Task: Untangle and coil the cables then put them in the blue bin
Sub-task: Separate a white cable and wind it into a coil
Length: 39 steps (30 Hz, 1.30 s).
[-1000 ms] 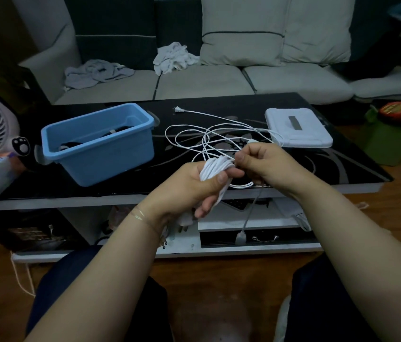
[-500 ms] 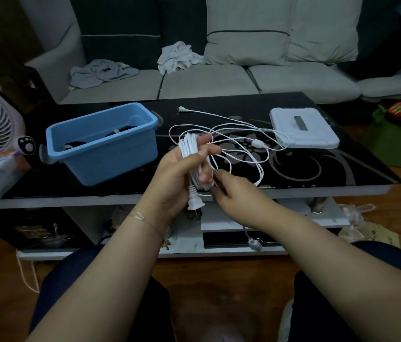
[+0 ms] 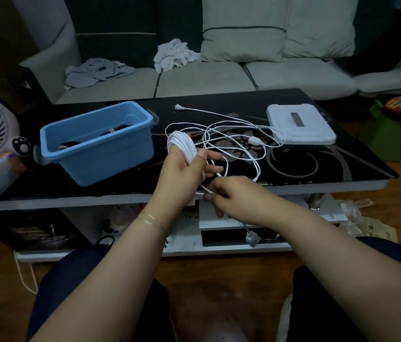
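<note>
White cable coil now wound round left hand, thumb clamping it; right hand dropped low, pinching the next strand. More loops on tabletop; blue bin waiting.

A white coil is wrapped around the left hand, pinned there by the thumb, just above the near edge of the black table. A strand of the same cable is pinched by the right hand right beside it, and a plug is left dangling below. More cable is sprawled loose on the tabletop between the blue bin and a white box. Something dark can be made out inside the bin. A sofa with crumpled cloths is seen behind.
</note>
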### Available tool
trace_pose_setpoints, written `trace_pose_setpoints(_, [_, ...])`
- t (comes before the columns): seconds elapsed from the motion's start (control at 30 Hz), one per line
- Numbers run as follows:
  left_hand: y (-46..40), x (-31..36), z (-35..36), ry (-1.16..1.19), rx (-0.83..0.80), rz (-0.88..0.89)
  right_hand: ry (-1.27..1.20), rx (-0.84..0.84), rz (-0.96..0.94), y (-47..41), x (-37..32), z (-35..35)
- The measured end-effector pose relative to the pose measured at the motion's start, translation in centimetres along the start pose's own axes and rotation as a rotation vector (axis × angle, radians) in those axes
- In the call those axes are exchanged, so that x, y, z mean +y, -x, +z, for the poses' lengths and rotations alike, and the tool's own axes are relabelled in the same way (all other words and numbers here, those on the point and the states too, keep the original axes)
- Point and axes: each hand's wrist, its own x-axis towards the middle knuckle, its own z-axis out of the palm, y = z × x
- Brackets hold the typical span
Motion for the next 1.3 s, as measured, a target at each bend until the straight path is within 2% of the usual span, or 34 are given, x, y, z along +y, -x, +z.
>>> trace_pose_setpoints(0.23, [0.4,0.0,-0.1,-0.323,-0.022,0.017,-0.041,-0.013,-0.018,0.0,0.3,-0.1])
trace_pose_setpoints(0.37, [0.2,-0.2,-0.3,-0.379,-0.036,-0.022,-0.036,-0.019,-0.029,0.2,0.4,-0.3])
trace_pose_setpoints(0.43, [0.1,-0.3,-0.4,-0.433,-0.053,-0.052,0.002,0.041,-0.027,0.4,0.4,-0.5])
trace_pose_setpoints(0.57, [-0.2,-0.8,-0.7,-0.705,-0.045,-0.070,0.131,0.236,-0.006,0.6,0.3,-1.5])
trace_pose_setpoints(0.7, [0.3,-0.5,-0.5,-0.489,-0.224,-0.197,0.109,0.298,0.015,0.5,0.8,-2.5])
trace_pose_setpoints(0.83, [0.2,-0.2,-0.4,-0.460,-0.266,-0.200,-0.069,0.272,-0.007,0.2,1.4,-3.0])
trace_pose_setpoints(1.0, [0.3,0.3,-0.8,-0.250,-0.356,-0.226,-0.257,0.343,-0.009,-0.5,2.1,-3.1])
trace_pose_setpoints(1.17, [0.3,0.4,-1.0,-0.099,-0.446,-0.236,-0.621,0.368,0.014,-1.1,1.8,-2.4])
trace_pose_setpoints(1.3, [0.3,0.3,-1.3,-0.040,-0.418,-0.249,-0.769,0.436,0.101,-1.6,1.2,-0.9])
